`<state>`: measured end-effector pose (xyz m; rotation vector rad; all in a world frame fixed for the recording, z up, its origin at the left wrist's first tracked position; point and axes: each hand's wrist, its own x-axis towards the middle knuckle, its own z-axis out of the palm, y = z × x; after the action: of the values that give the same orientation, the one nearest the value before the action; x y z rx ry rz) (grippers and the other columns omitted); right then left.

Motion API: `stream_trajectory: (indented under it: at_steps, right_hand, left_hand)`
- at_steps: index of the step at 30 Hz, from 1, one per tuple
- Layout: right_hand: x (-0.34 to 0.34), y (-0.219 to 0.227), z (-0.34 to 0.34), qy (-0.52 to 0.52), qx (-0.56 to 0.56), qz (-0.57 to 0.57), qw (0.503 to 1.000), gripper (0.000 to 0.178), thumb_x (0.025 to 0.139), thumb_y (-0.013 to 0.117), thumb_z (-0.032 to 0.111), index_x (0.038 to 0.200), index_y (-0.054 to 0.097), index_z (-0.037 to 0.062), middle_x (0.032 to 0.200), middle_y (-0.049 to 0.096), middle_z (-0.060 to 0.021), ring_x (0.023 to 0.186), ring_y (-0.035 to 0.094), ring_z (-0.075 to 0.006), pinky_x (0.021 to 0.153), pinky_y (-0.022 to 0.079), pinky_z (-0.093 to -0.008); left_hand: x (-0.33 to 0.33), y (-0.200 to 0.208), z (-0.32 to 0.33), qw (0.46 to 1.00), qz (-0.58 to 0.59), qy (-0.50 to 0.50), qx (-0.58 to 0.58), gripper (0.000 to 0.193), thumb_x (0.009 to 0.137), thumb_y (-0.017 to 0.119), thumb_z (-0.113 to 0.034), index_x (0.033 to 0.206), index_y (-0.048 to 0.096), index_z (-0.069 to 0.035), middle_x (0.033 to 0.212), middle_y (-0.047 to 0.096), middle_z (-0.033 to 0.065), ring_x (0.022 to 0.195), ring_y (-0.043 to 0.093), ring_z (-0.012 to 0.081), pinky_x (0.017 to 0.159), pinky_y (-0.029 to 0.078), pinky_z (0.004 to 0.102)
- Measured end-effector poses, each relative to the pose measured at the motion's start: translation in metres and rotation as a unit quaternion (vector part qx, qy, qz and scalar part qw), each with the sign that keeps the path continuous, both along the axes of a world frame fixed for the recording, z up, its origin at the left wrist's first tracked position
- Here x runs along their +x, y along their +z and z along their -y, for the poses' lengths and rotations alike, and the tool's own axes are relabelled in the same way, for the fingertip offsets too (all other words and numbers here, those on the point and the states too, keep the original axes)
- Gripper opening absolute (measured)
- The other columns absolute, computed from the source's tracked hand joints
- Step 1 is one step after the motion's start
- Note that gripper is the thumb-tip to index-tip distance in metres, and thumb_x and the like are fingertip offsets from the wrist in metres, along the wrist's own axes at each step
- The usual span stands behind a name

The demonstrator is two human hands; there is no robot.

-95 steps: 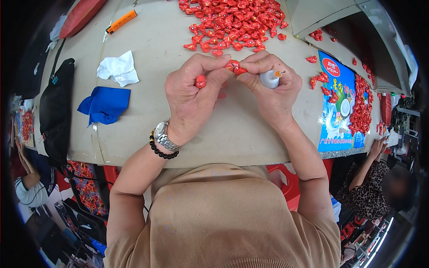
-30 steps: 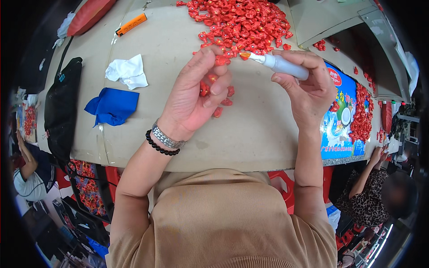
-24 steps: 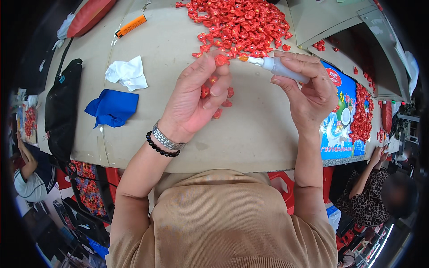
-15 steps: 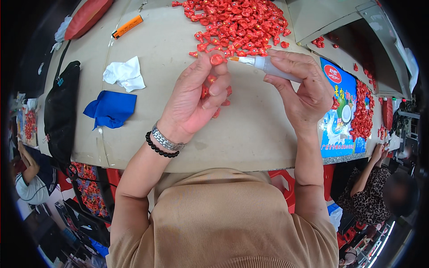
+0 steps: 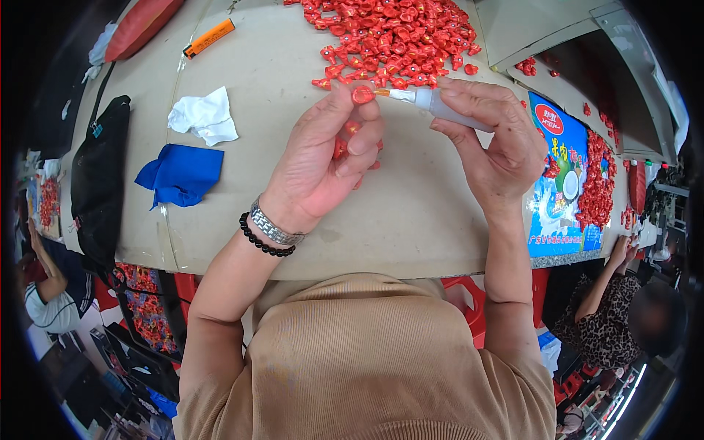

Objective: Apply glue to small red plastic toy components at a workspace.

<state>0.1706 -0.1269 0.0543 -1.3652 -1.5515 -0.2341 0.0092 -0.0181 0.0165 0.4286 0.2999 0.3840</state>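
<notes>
My left hand [image 5: 323,161] pinches a small red plastic piece [image 5: 362,94] between thumb and forefinger, with a few more red pieces [image 5: 342,145] cupped in the palm. My right hand [image 5: 493,143] grips a small white squeeze bottle [image 5: 440,106] lying sideways; its thin orange nozzle touches the pinched red piece. Both hands hover over a beige table [image 5: 279,88]. A big heap of the same red pieces [image 5: 396,37] lies just beyond the hands.
A crumpled white tissue [image 5: 204,116] and a blue cloth [image 5: 180,173] lie at the left. An orange lighter [image 5: 209,38] sits far left, a black bag [image 5: 99,183] hangs over the left edge. A colourful box [image 5: 561,176] stands right. Other people sit at both sides.
Earlier both hands worked red pieces together on the table. Since then the right hand has turned the bottle sideways and brought its nozzle onto the piece held in the left hand.
</notes>
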Motion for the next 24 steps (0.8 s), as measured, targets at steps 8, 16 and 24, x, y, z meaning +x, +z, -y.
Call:
stream_trajectory:
  at_steps: [8,16,24]
  right_hand:
    - [-0.0007,-0.0003,0.0006,-0.012,-0.009,0.002,1.0,0.029,0.059,0.075,-0.01,0.086,0.067,-0.0031,0.087,0.069,-0.013,0.083,0.068,-0.0229,0.069,0.056,-0.0286]
    - [0.0005,0.0019,0.0009,-0.013,0.003,0.007,1.0,0.029,0.06,0.075,-0.011,0.087,0.067,-0.0033,0.088,0.069,-0.0133,0.084,0.068,-0.0226,0.069,0.057,-0.0283]
    - [0.002,0.0033,0.0009,-0.022,0.007,0.02,1.0,0.028,0.062,0.075,-0.01,0.088,0.067,-0.003,0.087,0.069,-0.0132,0.082,0.068,-0.0222,0.067,0.057,-0.0278]
  left_hand:
    - [-0.0004,-0.0024,-0.0008,1.0,0.015,-0.012,0.007,0.034,0.098,0.045,-0.041,0.095,0.06,-0.011,0.063,0.048,0.0018,0.047,0.03,0.0068,0.041,0.024,0.0197]
    - [-0.0016,-0.0067,-0.0025,0.997,0.082,0.0,-0.016,0.029,0.101,0.041,-0.031,0.107,0.052,-0.005,0.087,0.052,0.0025,0.062,0.039,0.0065,0.04,0.03,0.0175]
    - [-0.0012,-0.0046,-0.0017,0.997,0.05,0.047,0.018,0.025,0.1,0.045,-0.028,0.108,0.051,-0.005,0.09,0.053,0.0034,0.063,0.041,0.0071,0.04,0.032,0.0172]
